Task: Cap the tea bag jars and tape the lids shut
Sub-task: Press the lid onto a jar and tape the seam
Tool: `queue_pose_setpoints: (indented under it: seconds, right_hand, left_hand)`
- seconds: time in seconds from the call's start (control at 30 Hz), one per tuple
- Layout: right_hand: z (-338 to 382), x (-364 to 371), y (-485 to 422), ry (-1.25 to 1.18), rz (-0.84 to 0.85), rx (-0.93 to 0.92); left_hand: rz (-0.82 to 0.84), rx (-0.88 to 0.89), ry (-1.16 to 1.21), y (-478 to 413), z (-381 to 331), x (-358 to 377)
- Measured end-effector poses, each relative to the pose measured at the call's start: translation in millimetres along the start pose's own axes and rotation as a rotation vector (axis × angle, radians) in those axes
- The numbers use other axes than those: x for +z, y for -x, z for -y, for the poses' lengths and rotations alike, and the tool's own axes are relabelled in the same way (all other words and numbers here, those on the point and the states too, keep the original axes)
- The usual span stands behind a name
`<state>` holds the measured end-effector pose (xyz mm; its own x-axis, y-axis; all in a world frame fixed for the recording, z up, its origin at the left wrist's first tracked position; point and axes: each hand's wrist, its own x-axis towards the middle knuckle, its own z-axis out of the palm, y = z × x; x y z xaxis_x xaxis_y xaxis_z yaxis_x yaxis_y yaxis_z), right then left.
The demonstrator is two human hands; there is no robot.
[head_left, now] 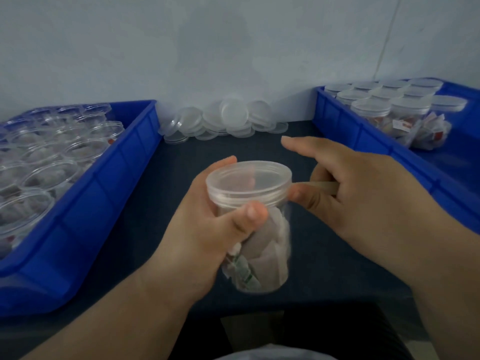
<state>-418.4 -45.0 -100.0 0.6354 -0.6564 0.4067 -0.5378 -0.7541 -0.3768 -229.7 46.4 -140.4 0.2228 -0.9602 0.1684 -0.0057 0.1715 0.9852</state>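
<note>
Here, the left hand [207, 229] grips a clear jar [262, 245] of tea bags, with its thumb curled across the front. The lid [248, 183] sits on top. Just right of it, the right hand [358, 193] holds a strip of tape [317, 184] in bent fingers, with one finger sticking out. The tape reaches the lid's side. Farther back, loose lids [223, 120] lie between two blue bins [124, 162].

A dark table [181, 178] fills the middle of the frame, its top perhaps navy cloth, though blur leaves that unsure. On it sit a blue tray [124, 162] at left, a second blue tray [363, 131] at upper right, and a pile of loose lids [223, 123] between them at upper centre.
</note>
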Motion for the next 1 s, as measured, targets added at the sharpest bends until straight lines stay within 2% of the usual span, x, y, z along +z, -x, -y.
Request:
queue_pose_setpoints:
  seconds: [0.13, 0.27, 0.4, 0.53, 0.6, 0.73, 0.83, 1.0]
  right_hand:
    - [2, -3, 2, -0.082, 0.009, 0.0]
    - [-6, -15, -1, -0.261, -0.004, -0.036]
    - [-10, -23, -3, -0.329, -0.012, -0.071]
    - [-7, -17, -3, -0.326, -0.073, -0.059]
    - [-3, -14, -2, -0.283, -0.105, -0.063]
    - [3, -6, -2, -0.197, -0.17, -0.081]
    - [6, -3, -2, -0.133, -0.15, -0.084]
    - [5, -2, -1, -0.028, -0.129, -0.042]
  left_hand:
    - [-0.091, -0.031, -0.112, -2, 1, -2]
    - [-0.158, -0.105, 0.071, -2, 0, -6]
    - [0.013, -0.102, 0.279, 1, -1, -3]
    - [0.082, -0.094, 0.471, 3, -4, 1]
    - [0.147, -0.059, 0.459, 3, -5, 1]
    - [0.134, -0.046, 0.367, 2, -4, -2]
    - [0.087, -0.083, 0.357, 1, -4, -5]
    - [0.138, -0.084, 0.286, 0, -4, -8]
